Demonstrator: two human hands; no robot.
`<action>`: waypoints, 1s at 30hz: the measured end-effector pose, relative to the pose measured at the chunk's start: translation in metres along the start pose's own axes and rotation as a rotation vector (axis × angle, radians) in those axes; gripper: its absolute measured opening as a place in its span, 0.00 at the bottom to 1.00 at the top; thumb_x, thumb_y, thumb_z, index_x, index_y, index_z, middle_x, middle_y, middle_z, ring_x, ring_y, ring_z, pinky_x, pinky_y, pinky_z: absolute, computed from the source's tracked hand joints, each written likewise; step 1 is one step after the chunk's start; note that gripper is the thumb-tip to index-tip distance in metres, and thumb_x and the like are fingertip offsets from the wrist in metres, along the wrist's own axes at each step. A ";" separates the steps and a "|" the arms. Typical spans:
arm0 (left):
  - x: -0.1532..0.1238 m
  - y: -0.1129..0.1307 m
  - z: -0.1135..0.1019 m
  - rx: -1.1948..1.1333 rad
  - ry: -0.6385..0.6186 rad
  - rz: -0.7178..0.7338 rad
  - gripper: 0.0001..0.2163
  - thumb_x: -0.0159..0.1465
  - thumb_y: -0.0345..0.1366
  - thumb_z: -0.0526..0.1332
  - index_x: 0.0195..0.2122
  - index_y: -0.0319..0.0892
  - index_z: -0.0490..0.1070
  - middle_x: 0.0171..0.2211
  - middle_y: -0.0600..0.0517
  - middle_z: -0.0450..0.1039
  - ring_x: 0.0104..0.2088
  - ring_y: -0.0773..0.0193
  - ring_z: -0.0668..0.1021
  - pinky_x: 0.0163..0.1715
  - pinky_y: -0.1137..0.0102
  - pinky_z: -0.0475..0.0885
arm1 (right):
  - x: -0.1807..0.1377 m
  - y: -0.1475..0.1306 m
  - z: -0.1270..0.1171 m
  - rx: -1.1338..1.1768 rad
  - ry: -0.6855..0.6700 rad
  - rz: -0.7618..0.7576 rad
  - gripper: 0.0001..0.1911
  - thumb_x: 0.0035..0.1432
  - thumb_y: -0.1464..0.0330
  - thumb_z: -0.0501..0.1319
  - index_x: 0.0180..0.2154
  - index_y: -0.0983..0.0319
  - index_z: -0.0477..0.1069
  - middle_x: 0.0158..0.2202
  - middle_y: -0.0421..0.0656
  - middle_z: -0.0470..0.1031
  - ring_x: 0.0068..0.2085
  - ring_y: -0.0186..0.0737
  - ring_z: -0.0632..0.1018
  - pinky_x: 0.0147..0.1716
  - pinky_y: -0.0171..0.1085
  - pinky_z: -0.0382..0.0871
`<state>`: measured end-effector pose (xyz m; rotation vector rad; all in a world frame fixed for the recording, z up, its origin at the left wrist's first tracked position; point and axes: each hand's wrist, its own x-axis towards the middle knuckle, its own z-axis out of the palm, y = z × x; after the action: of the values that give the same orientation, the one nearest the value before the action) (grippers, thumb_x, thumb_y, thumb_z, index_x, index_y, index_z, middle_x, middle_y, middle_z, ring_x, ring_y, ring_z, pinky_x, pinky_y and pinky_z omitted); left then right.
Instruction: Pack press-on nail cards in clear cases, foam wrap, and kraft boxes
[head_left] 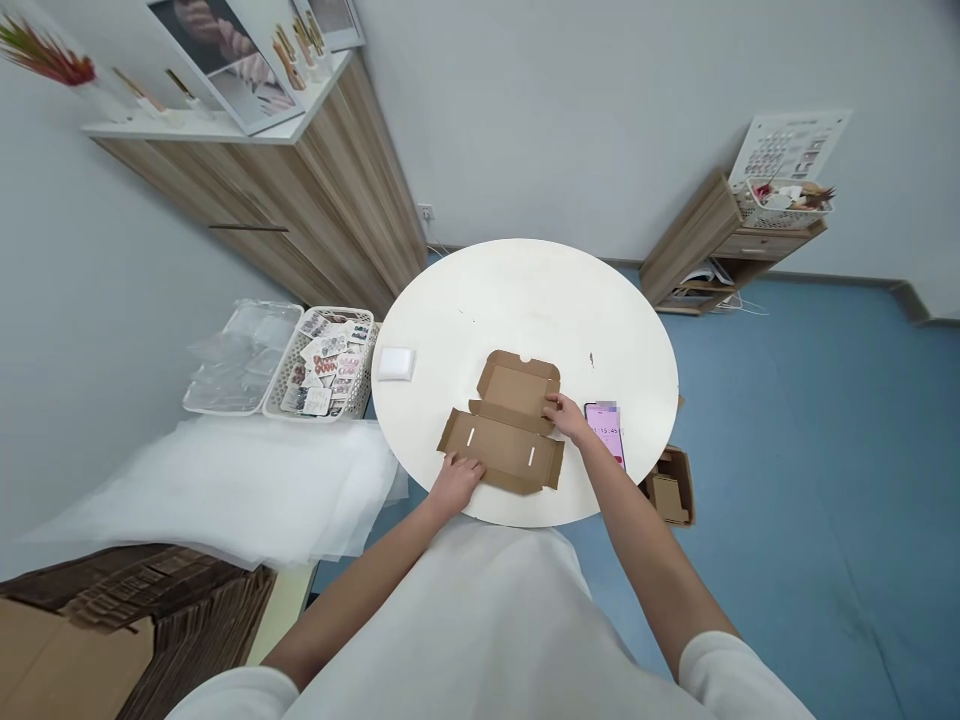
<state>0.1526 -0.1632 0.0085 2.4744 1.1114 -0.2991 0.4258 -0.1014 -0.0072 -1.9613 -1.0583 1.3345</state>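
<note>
A brown cardboard mailer box [501, 450] lies unfolded on the round white table [525, 285], close to its near edge. Two white slots show in its nearer panel, and side flaps stand up a little. My left hand [456, 484] has its fingers curled at the near left edge of the cardboard. At the right side, by the crease between the two panels, my right hand [568, 416] pinches a flap. A phone [606, 430] with a pink timer screen lies right of my right hand.
On the table's left lies a small white packet [396, 364]. Further left are a white basket [274, 400] of printed cards, a tray of clear bags [244, 355], translucent sheets [247, 490] and stacked flat cardboard [202, 620]. An open carton [686, 490] stands on the floor at right.
</note>
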 end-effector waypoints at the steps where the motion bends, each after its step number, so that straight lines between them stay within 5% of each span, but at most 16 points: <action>1: 0.000 0.000 0.001 0.006 0.006 0.000 0.14 0.58 0.27 0.51 0.44 0.45 0.64 0.42 0.49 0.68 0.44 0.60 0.69 0.51 0.58 0.50 | 0.003 0.000 0.002 0.027 0.007 0.003 0.18 0.49 0.72 0.55 0.45 0.62 0.65 0.40 0.44 0.72 0.36 0.34 0.75 0.39 0.36 0.69; 5: 0.002 0.002 0.001 0.034 0.044 0.014 0.16 0.57 0.26 0.51 0.46 0.45 0.62 0.44 0.49 0.67 0.44 0.60 0.69 0.50 0.59 0.51 | 0.008 0.003 0.009 0.085 0.053 0.020 0.19 0.49 0.76 0.51 0.45 0.62 0.64 0.43 0.45 0.71 0.33 0.32 0.75 0.35 0.34 0.72; 10: 0.007 0.000 0.001 0.079 0.090 0.063 0.17 0.56 0.20 0.46 0.40 0.44 0.67 0.34 0.50 0.70 0.38 0.63 0.71 0.50 0.62 0.50 | 0.001 0.001 0.009 0.094 0.058 0.005 0.19 0.48 0.77 0.49 0.44 0.63 0.65 0.48 0.46 0.68 0.31 0.32 0.76 0.34 0.36 0.73; 18: 0.008 0.001 0.006 -0.017 0.056 0.065 0.13 0.58 0.25 0.48 0.38 0.46 0.68 0.31 0.52 0.71 0.35 0.64 0.73 0.51 0.61 0.50 | -0.022 -0.004 0.011 0.069 0.034 -0.078 0.20 0.49 0.76 0.47 0.45 0.61 0.65 0.50 0.44 0.67 0.34 0.32 0.76 0.37 0.36 0.72; 24: 0.013 0.002 0.003 -0.042 0.064 0.020 0.15 0.59 0.29 0.51 0.47 0.45 0.60 0.45 0.48 0.66 0.43 0.62 0.71 0.46 0.64 0.60 | -0.026 -0.001 0.015 -0.023 0.031 -0.087 0.21 0.49 0.76 0.46 0.44 0.59 0.65 0.49 0.42 0.67 0.34 0.33 0.76 0.36 0.37 0.71; 30: 0.023 0.004 -0.013 0.010 0.134 -0.088 0.40 0.45 0.34 0.66 0.58 0.42 0.46 0.62 0.39 0.39 0.57 0.48 0.56 0.48 0.60 0.61 | -0.027 -0.006 0.012 -0.042 0.007 -0.098 0.22 0.47 0.78 0.46 0.43 0.60 0.66 0.48 0.42 0.67 0.38 0.34 0.75 0.37 0.34 0.71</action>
<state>0.1711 -0.1443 0.0130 2.4893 1.2787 -0.1661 0.4076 -0.1200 0.0072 -1.9165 -1.1720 1.2615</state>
